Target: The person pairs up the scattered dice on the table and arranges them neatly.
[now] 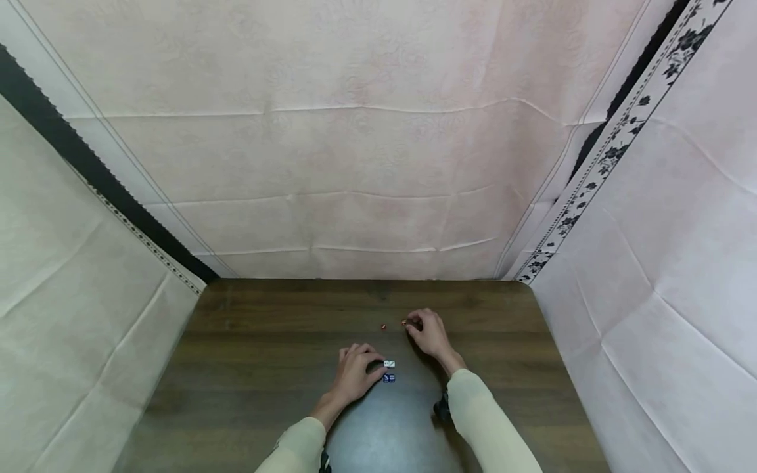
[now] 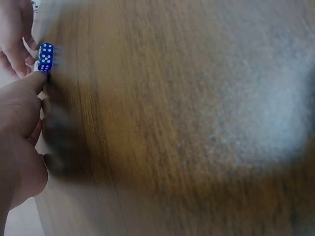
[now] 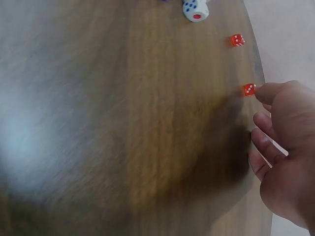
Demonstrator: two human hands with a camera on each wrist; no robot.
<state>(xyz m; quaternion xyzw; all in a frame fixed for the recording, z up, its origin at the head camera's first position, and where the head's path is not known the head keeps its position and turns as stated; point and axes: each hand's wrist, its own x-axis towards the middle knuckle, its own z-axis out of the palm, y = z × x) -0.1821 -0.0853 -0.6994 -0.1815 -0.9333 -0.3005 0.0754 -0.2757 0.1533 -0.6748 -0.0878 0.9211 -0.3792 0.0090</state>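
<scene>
- Pinching: left hand [image 1: 353, 373] has thumb and fingertips closed in a grip on the blue die [image 2: 45, 56], upper left of the left wrist view, likely steadying it on the counter [image 1: 266, 355].
- Right hand [image 1: 430, 332]: curled fingertip touches a red die [image 3: 249, 89]; full grip not clear, seemingly nudging.
- Second red die [image 3: 237, 40] lies apart above it.
- White die [image 3: 196, 10] sits at top centre, beside the blue one.

Both arms wear long, pale cream sleeves [image 1: 485, 420] that end at the wrists. The left hand [image 1: 353, 376] and right hand [image 1: 430, 332] are bare. A dark strap, perhaps a camera mount, sits under each wrist.
</scene>
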